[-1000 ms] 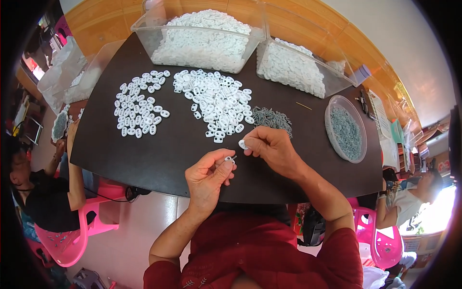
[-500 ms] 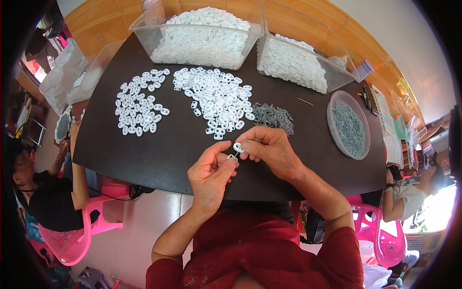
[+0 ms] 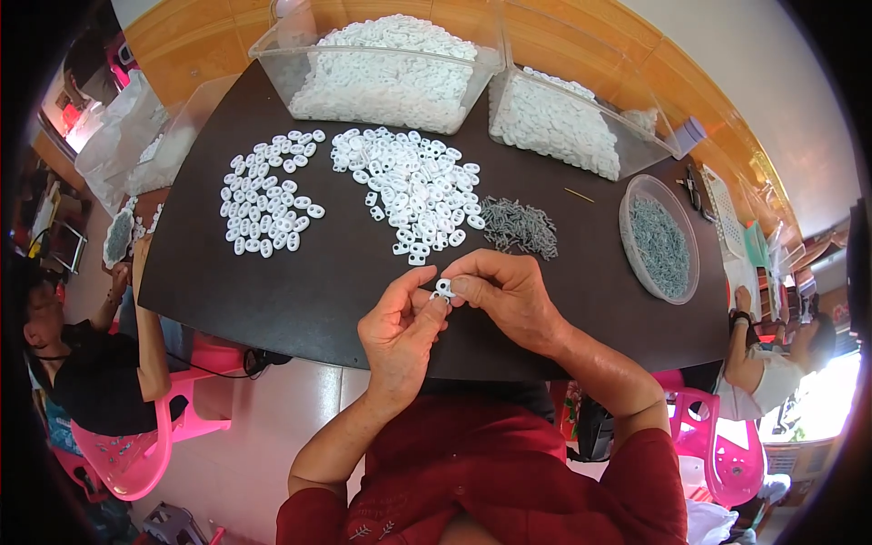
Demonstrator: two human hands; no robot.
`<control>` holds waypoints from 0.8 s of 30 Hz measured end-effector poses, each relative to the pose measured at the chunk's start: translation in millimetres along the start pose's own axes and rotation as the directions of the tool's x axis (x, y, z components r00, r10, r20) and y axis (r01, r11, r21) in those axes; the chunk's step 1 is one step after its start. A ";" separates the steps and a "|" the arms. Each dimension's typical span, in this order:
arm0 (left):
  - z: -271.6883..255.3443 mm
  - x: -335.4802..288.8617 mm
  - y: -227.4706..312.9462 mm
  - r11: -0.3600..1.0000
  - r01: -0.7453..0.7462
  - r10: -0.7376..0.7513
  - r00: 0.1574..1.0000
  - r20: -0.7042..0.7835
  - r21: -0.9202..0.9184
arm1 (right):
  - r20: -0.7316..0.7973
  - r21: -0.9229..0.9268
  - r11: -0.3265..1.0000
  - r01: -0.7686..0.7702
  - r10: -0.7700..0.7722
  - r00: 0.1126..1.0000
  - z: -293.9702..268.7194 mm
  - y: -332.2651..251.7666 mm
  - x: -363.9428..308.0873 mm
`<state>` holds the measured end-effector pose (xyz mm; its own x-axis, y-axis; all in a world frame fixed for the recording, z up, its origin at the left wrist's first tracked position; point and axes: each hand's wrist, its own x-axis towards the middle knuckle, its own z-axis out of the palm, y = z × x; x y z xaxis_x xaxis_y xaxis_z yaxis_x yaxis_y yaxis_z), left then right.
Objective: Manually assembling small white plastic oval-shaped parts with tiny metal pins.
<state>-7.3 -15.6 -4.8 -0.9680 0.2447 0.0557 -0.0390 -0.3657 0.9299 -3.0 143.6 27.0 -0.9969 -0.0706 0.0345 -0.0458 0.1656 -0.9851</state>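
Above the near edge of the table, both my hands meet fingertip to fingertip. My left hand [image 3: 400,338] is closed, pinching a small white plastic piece with holes between thumb and fingers. Thumb and forefinger of my right hand [image 3: 510,295] grip a white two-hole oval piece [image 3: 444,285], pressed up against the left one. Fingers partly cover both pieces, and whether a pin sits between them is hidden. Just beyond lies a heap of loose white oval pieces [image 3: 427,186]. Beside it is a small pile of grey screw-like pins [image 3: 519,227].
At left lies a spread group of white pieces [image 3: 270,195]. Two clear bins of white pieces, a large one [image 3: 282,68] and another [image 3: 649,156], line the back. A round tub [image 3: 628,238] holds grey pins. A thin yellowish stick [image 3: 579,194] lies nearby. People sit at both sides.
The white piece in my right hand has come down and left onto the one in my left hand; the gap between them has closed. The person at right has shifted an arm.
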 end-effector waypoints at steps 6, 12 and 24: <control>3.1 1.5 3.0 0.997 0.032 -0.034 0.999 -0.026 -0.066 | -0.023 -0.091 0.994 0.052 -0.055 0.998 3.9 -3.8 -3.6; 1.6 2.0 1.0 0.988 0.069 -0.071 0.997 -0.011 -0.138 | -0.036 -0.206 0.971 0.122 -0.132 0.991 5.2 -3.2 -7.4; 7.1 1.9 -6.3 0.991 -0.046 0.036 0.996 -0.085 -0.127 | -0.023 -0.365 0.897 0.250 -0.277 0.961 8.9 -1.8 -10.4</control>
<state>-7.1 -6.5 -8.0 -0.9864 0.1541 0.0575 -0.0253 -0.4875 0.8728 8.1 135.3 26.9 -0.9463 -0.0912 0.3101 -0.3138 0.4895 -0.8136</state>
